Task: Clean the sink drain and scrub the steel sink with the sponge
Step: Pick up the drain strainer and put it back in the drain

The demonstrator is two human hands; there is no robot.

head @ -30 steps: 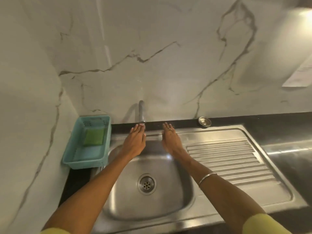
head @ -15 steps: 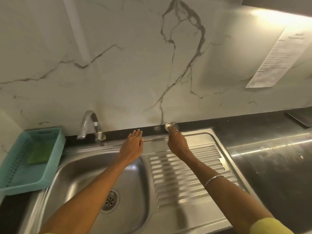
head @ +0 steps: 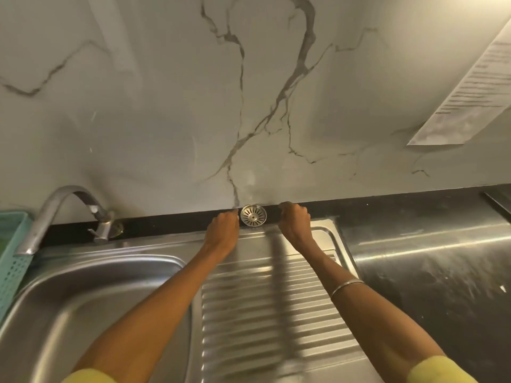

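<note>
Both hands are reaching to the far edge of the counter, one on each side of the drain strainer (head: 253,215), which is lying on the dark ledge against the marble wall, just beyond the ribbed drainboard (head: 276,305). The left hand (head: 223,228) is sitting just left of the strainer with its fingers curled down; its fingertips are hidden, so whether they are touching the strainer's rim cannot be told. The right hand (head: 294,221) is sitting just right of it, knuckles up and fingers folded under, and it is likewise unclear whether it is gripping anything or only closing in. Neither hand is plainly holding the strainer.

As for progress, the task is looking barely begun. The strainer is lying out of the basin, well away from the drain, which is outside this view, so the drain cleaning may be starting with this piece. The steel sink (head: 91,294) is showing no foam or running water, and the tap (head: 55,211) at the far left is looking dry. No sponge is visible in either hand; only a corner of a teal basket (head: 12,261) is showing at the left edge. Scrubbing, judging by this, is all yet to come.
</note>
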